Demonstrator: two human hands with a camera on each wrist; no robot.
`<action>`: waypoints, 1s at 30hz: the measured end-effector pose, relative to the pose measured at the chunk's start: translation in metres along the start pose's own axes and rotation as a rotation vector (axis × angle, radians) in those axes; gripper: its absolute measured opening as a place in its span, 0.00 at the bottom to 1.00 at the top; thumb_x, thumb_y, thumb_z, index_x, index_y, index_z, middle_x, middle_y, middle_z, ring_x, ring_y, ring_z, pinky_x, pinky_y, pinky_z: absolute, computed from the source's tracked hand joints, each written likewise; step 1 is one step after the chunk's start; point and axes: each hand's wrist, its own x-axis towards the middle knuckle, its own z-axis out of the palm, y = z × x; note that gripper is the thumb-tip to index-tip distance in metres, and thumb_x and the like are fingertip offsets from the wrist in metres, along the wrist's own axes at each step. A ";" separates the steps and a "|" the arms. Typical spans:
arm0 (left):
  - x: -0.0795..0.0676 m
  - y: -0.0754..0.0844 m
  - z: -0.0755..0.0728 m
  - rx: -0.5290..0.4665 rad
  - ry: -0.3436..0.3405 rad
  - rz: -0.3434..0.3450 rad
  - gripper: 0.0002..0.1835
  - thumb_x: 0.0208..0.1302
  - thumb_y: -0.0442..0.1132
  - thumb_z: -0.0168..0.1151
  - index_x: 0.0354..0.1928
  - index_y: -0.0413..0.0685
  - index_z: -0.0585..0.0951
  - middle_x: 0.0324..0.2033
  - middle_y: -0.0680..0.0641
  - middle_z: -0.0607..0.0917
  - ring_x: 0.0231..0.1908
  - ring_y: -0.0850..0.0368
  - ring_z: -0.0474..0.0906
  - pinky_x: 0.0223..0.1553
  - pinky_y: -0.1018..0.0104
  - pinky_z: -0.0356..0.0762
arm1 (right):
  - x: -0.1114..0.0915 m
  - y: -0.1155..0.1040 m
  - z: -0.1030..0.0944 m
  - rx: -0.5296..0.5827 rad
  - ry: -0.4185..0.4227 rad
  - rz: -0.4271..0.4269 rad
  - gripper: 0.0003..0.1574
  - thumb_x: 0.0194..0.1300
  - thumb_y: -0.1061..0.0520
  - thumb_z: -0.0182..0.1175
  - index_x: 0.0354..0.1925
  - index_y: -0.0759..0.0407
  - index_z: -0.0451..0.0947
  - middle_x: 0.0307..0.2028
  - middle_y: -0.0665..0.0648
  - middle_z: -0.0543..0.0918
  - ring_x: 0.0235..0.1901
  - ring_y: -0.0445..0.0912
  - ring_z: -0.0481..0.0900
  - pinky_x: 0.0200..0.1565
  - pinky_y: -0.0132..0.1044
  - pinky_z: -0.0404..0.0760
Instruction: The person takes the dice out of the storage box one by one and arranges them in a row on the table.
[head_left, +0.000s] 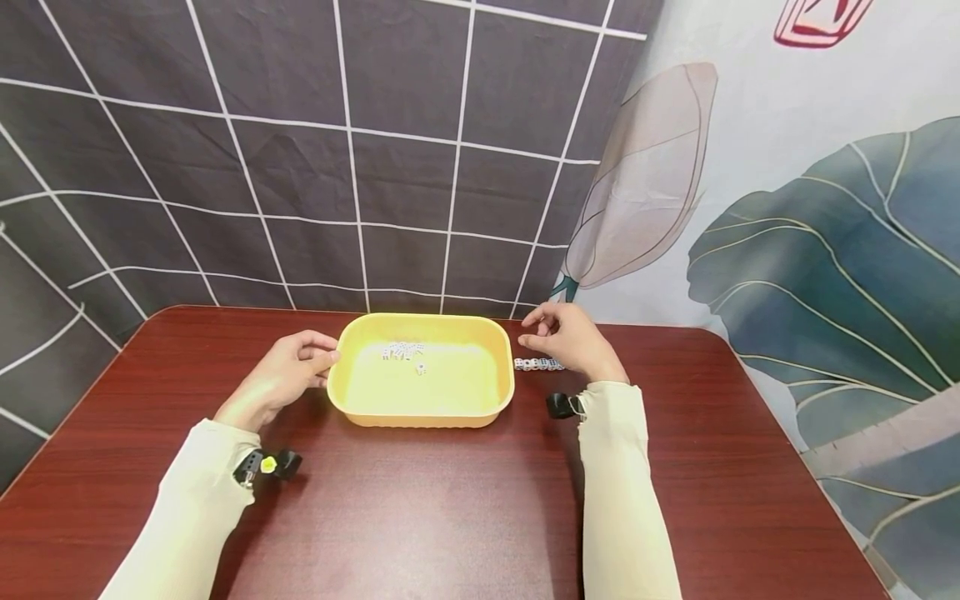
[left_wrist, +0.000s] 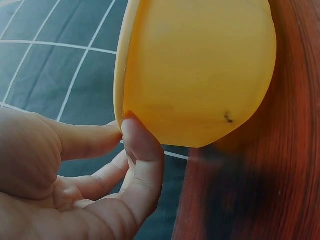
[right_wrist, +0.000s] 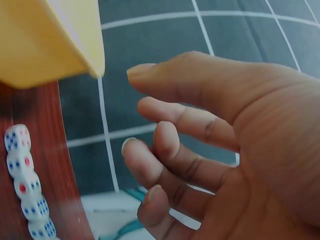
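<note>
A yellow plastic basin (head_left: 420,421) sits on the table, with a cluster of small white dice (head_left: 402,351) and one separate die (head_left: 421,368) inside. At its left end my left hand (head_left: 288,375) pinches the rim between thumb and fingers; the left wrist view shows the grip on the basin's edge (left_wrist: 200,75) closely. My right hand (head_left: 573,337) is just off the basin's right end, fingers loosely bent and holding nothing. Beside and below it, a row of white dice (right_wrist: 27,185) with blue and red dots lies on the table, partly covered by the hand in the head view.
The dark red wooden table (head_left: 420,517) ends at the back against a dark grey cloth with white grid lines (head_left: 405,192). A leaf-patterned cloth (head_left: 825,250) hangs at the right. Each wrist carries a small black camera (head_left: 558,406).
</note>
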 end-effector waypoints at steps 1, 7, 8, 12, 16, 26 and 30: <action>0.000 0.000 0.000 0.001 0.000 -0.001 0.19 0.76 0.33 0.54 0.61 0.25 0.69 0.39 0.44 0.83 0.30 0.64 0.79 0.35 0.72 0.84 | 0.001 -0.002 0.001 0.000 -0.002 0.004 0.15 0.63 0.55 0.70 0.46 0.60 0.84 0.29 0.53 0.76 0.33 0.48 0.74 0.36 0.36 0.74; 0.000 0.001 0.000 0.019 -0.001 -0.018 0.19 0.76 0.34 0.55 0.61 0.26 0.70 0.42 0.40 0.83 0.31 0.64 0.79 0.36 0.72 0.85 | 0.003 -0.017 0.010 0.028 0.008 0.001 0.13 0.62 0.55 0.70 0.44 0.59 0.84 0.29 0.54 0.78 0.31 0.48 0.75 0.33 0.35 0.74; 0.000 0.001 0.000 0.020 -0.002 -0.020 0.20 0.76 0.34 0.55 0.62 0.27 0.70 0.43 0.40 0.83 0.31 0.63 0.79 0.36 0.71 0.85 | 0.004 -0.019 0.011 0.033 0.013 -0.007 0.13 0.62 0.56 0.70 0.44 0.59 0.84 0.28 0.54 0.78 0.30 0.47 0.75 0.33 0.34 0.74; 0.001 0.001 0.001 0.021 0.000 -0.019 0.20 0.76 0.34 0.55 0.61 0.26 0.70 0.43 0.39 0.83 0.31 0.64 0.79 0.36 0.71 0.85 | 0.007 -0.027 0.018 0.052 0.032 -0.029 0.12 0.62 0.58 0.70 0.44 0.61 0.84 0.27 0.54 0.79 0.29 0.46 0.75 0.33 0.33 0.74; 0.000 0.000 0.000 0.023 -0.001 -0.011 0.20 0.76 0.34 0.55 0.61 0.25 0.69 0.42 0.40 0.84 0.30 0.64 0.79 0.35 0.71 0.84 | 0.010 -0.033 0.025 0.068 0.043 -0.033 0.13 0.62 0.57 0.70 0.44 0.61 0.84 0.28 0.53 0.78 0.30 0.46 0.74 0.34 0.33 0.74; 0.001 0.000 0.000 0.021 0.002 -0.012 0.20 0.76 0.34 0.55 0.61 0.25 0.70 0.43 0.38 0.84 0.30 0.64 0.79 0.35 0.72 0.84 | 0.014 -0.052 0.044 0.085 0.054 -0.063 0.16 0.59 0.58 0.70 0.46 0.61 0.85 0.28 0.51 0.77 0.29 0.44 0.74 0.35 0.32 0.74; 0.001 0.000 0.000 0.019 0.006 -0.015 0.20 0.76 0.34 0.55 0.61 0.25 0.70 0.42 0.38 0.84 0.30 0.64 0.79 0.35 0.72 0.84 | 0.016 -0.058 0.053 0.088 0.046 -0.063 0.17 0.59 0.58 0.71 0.47 0.61 0.84 0.28 0.51 0.78 0.27 0.43 0.74 0.32 0.31 0.73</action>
